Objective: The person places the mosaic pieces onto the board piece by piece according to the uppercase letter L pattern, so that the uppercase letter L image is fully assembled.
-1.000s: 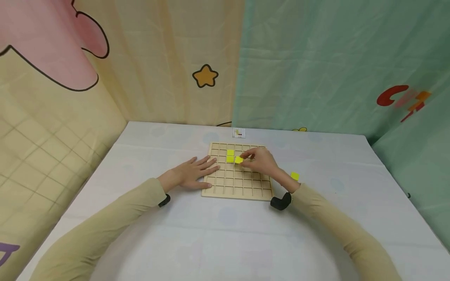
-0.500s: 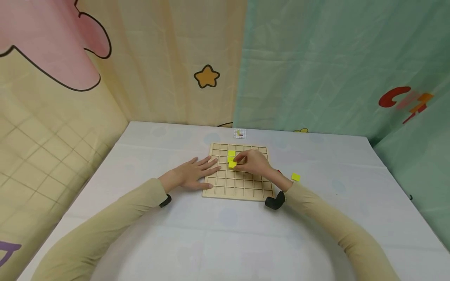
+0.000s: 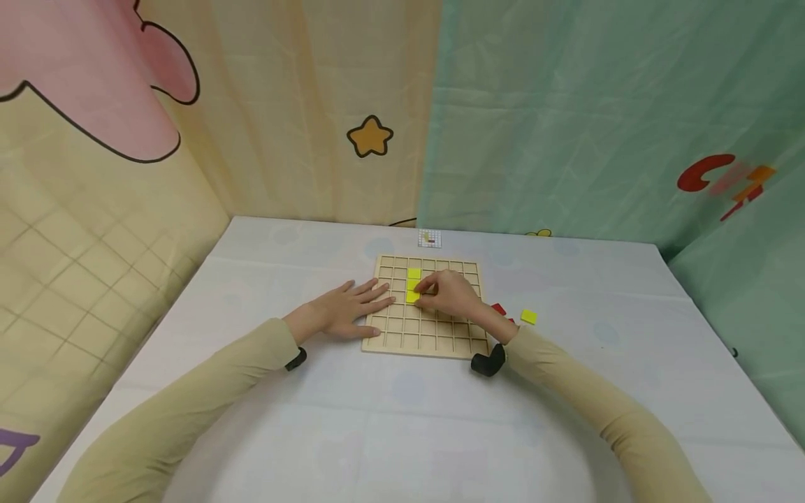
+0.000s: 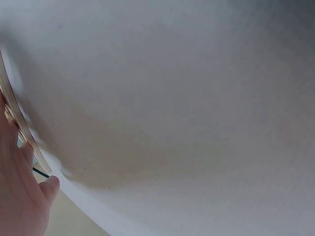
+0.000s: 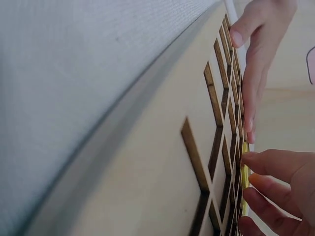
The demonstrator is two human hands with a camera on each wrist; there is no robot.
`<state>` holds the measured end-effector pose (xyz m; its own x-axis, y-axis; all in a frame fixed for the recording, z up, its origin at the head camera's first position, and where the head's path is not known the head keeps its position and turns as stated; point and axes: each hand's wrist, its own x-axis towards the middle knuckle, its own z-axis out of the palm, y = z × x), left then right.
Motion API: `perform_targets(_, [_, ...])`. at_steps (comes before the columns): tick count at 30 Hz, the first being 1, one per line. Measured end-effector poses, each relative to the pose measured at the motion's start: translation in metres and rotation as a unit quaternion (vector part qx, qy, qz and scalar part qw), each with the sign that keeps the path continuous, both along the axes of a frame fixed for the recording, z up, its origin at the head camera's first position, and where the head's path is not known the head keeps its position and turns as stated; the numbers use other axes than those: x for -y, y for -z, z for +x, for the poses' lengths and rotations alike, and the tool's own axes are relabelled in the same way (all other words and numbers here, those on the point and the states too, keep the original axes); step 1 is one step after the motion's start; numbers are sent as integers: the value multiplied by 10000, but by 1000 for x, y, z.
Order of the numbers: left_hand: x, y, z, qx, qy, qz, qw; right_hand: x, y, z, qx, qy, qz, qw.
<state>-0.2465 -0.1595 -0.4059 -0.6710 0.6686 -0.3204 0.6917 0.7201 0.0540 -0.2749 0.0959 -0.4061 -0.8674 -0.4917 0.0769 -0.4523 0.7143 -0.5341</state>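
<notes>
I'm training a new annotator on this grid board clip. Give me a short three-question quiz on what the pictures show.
1. True or false: the left hand lies flat at the board's left edge.
2. How many yellow tiles sit in the board's cells, counting the one under the right hand's fingertips?
A) one B) three C) six
3. Fill in: on the table right of the board lie a loose yellow tile and a ____ piece.

Key
1. True
2. B: three, in one column
3. red
</notes>
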Motion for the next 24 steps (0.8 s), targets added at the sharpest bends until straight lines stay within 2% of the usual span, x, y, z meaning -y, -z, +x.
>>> perform_targets(7, [-1,0,0,-5,28,82,10000,-5,-1,1,-114,94,39,9999])
perform_targets(11, [-2,1,0,-12,26,27,10000,-14,-7,3,-88,305,-68,9995])
perform_targets(17, [-2,0,1,3,6,52,10000,-36,-19,4,-127,548,-281,9980])
perform_targets(24, [-1,0,1,-21,10,21,10000,-72,-30,8,-383,728,-280,9962])
